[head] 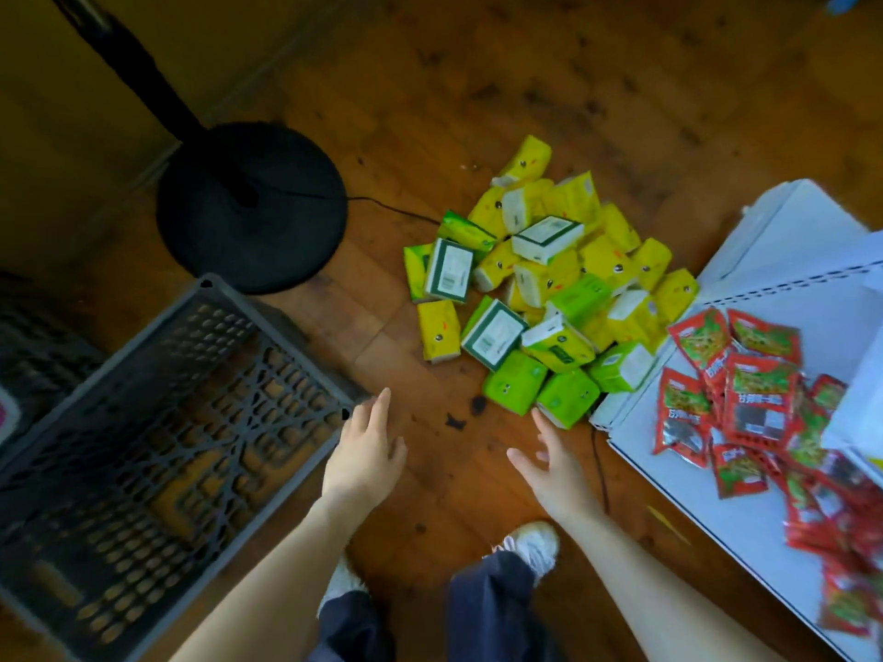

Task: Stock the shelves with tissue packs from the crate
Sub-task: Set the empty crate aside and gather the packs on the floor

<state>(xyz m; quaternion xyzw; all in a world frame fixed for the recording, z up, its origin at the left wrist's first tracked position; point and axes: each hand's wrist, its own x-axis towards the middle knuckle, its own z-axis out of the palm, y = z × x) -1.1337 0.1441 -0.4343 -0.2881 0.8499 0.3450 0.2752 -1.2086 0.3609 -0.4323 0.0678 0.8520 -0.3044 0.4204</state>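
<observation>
A heap of several yellow and green tissue packs (554, 284) lies on the wooden floor, right of centre. The grey plastic crate (157, 422) stands at the lower left, with nothing inside it. My left hand (365, 453) hovers beside the crate's right corner, fingers apart, holding nothing. My right hand (554, 463) is open too, its fingertips close to a green pack (566, 396) at the near edge of the heap. The white shelf (745, 480) runs along the right.
Several red snack packets (745, 403) lie scattered on the white shelf. A black round stand base (251, 205) with a pole and a cable sits behind the crate. My feet in white shoes (533, 544) stand below the hands. Dark debris (466, 413) lies on the floor.
</observation>
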